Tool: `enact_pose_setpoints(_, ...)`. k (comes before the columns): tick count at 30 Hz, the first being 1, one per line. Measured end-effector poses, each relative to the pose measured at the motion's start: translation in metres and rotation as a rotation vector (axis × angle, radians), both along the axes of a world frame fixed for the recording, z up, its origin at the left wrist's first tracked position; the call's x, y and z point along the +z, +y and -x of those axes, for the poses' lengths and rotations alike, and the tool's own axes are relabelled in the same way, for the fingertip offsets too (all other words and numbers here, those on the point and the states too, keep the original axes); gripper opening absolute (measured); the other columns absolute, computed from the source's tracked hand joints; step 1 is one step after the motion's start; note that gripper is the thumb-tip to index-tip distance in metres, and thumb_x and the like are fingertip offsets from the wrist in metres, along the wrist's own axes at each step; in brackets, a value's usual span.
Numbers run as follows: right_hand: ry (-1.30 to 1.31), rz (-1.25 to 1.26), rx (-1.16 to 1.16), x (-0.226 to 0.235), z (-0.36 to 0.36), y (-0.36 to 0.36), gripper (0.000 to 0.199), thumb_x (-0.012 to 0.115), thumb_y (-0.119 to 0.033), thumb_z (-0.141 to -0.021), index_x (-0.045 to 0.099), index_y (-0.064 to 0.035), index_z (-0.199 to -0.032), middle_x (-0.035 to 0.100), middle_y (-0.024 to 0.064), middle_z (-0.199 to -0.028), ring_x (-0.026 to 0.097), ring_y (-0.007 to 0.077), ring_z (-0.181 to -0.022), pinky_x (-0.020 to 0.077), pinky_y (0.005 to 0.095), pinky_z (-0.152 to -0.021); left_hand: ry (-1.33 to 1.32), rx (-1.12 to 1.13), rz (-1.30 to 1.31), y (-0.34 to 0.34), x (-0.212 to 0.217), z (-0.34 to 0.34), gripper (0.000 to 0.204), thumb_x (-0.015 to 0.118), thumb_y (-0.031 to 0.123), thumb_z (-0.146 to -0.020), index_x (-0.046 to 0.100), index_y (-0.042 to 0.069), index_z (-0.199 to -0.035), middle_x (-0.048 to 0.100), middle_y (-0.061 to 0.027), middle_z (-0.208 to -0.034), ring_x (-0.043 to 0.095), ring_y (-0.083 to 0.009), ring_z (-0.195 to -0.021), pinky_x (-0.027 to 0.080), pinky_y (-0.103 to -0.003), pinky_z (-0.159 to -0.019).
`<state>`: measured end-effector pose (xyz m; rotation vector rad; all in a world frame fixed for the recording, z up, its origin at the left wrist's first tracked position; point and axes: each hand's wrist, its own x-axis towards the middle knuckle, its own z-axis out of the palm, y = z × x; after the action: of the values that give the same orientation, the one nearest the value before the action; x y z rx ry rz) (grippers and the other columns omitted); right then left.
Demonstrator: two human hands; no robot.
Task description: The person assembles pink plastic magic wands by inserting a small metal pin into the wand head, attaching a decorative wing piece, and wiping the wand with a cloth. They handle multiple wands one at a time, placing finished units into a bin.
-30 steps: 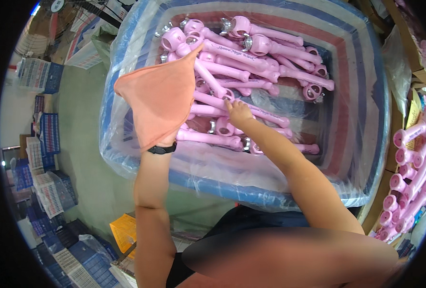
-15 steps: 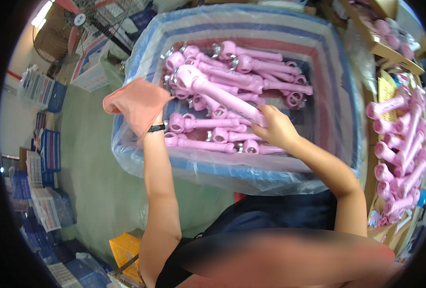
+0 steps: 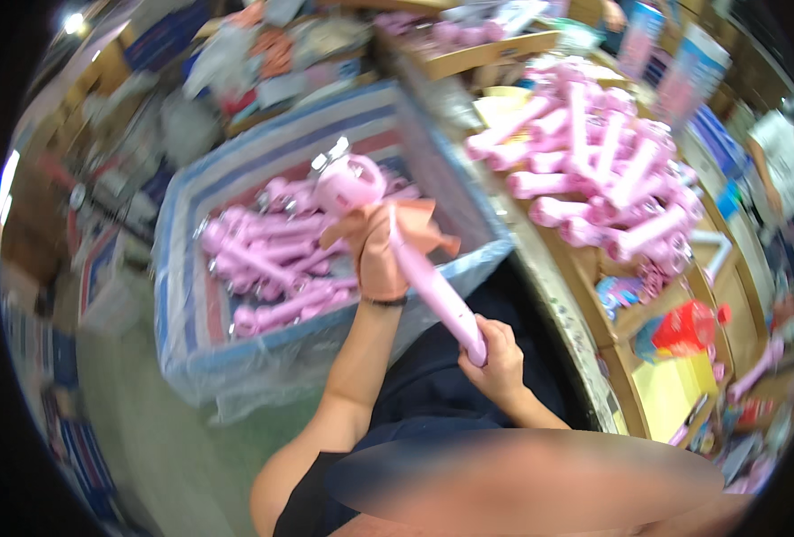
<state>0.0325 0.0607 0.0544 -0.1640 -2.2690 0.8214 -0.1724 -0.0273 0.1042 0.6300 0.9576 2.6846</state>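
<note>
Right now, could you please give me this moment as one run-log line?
left hand: holds orange cloth against pink wand | right hand: grips wand's lower end | behind: striped bin of pink wands | right: wand pile

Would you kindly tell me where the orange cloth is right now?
In the head view, the orange cloth sits near centre, bunched in the left hand against the pink wand, right of the striped bin.

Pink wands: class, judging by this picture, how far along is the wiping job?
Done: a heap of wands lies on the bench. In hand: the right hand grips one pink wand by its end while the left hand presses an orange cloth to it. Left: many wands lie in the lined bin.
</note>
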Motion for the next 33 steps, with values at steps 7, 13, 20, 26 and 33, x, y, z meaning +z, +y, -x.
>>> enact_pose_setpoints(7,-0.171,1.930,0.803,-0.005,-0.029,0.026,0.041,0.062,-0.031,-0.088,0.051,-0.0048,-0.118,0.061,0.0077,-0.101,0.059,0.0153,-0.066,0.0342,0.0178,-0.037,0.633,0.141,0.451,0.024,0.011,-0.108,0.020,0.054,0.011,-0.089,0.055,-0.002,-0.104,0.056,-0.0156,-0.096,0.054,-0.0268,-0.087,0.045,-0.044,-0.079)
enact_pose_setpoints(13,-0.199,1.068,0.434,-0.031,-0.057,0.013,0.045,0.073,-0.027,-0.083,0.050,-0.0031,-0.114,0.061,0.0104,-0.100,0.060,0.0168,-0.074,0.0483,0.0264,-0.060,0.786,0.546,0.487,0.017,0.033,-0.071,0.025,0.058,0.023,-0.086,0.053,-0.001,-0.091,0.055,-0.0117,-0.081,0.055,-0.0235,-0.071,0.047,-0.039,-0.074)
enact_pose_setpoints(20,-0.183,1.714,0.606,-0.014,-0.078,0.011,0.047,0.069,-0.036,-0.083,0.049,-0.0015,-0.110,0.060,0.0081,-0.086,0.048,0.0099,-0.050,0.0390,0.0218,-0.044,1.240,0.642,0.777,0.023,0.025,-0.088,0.020,0.062,0.024,-0.077,0.053,0.006,-0.074,0.053,-0.0033,-0.068,0.049,-0.0141,-0.052,0.041,-0.033,-0.049)
enact_pose_setpoints(26,-0.249,2.165,0.804,-0.012,-0.059,0.022,0.041,0.062,-0.037,-0.088,0.050,-0.0043,-0.110,0.056,0.0054,-0.077,0.038,0.0062,-0.044,0.0285,0.0190,-0.035,1.225,0.632,1.022,0.026,0.023,-0.147,0.025,0.040,0.018,-0.092,0.055,0.008,-0.075,0.057,-0.0047,-0.066,0.050,-0.0183,-0.051,0.040,-0.033,-0.047)
enact_pose_setpoints(33,-0.261,1.839,0.854,-0.026,-0.084,0.008,0.042,0.054,-0.047,-0.092,0.049,-0.0075,-0.106,0.059,0.0043,-0.085,0.036,0.0053,-0.045,0.0262,0.0180,-0.035,1.410,1.254,0.894,0.014,0.046,-0.089,0.010,0.062,0.015,-0.070,0.057,0.008,-0.068,0.053,-0.0096,-0.067,0.047,-0.0309,-0.056,0.043,-0.042,-0.064)
